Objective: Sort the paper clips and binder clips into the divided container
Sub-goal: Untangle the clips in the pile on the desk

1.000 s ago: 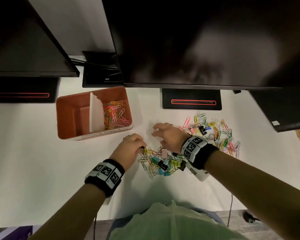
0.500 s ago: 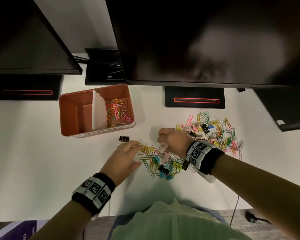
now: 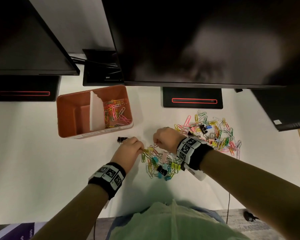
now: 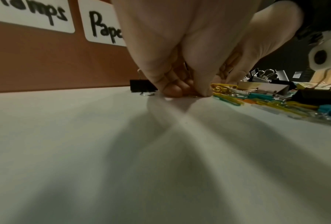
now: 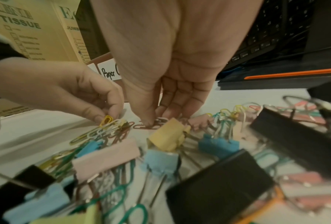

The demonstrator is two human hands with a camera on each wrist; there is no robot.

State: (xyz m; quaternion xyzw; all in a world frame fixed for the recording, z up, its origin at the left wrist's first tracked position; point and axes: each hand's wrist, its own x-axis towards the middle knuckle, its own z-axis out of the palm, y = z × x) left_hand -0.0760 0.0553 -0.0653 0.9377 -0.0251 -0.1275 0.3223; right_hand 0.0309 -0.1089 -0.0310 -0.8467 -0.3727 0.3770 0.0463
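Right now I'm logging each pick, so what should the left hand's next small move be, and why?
Probably lift the yellow paper clip clear of the pile and carry it to the container's right compartment. The left hand pinches that clip at the pile's near-left edge, and that compartment already holds paper clips under a label starting "Pape"; the left compartment looks empty.

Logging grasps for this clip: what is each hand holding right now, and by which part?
Left hand pinches a yellow paper clip by its rounded end. Right hand has fingertips down on a dark red paper clip; a closed grip cannot be told.
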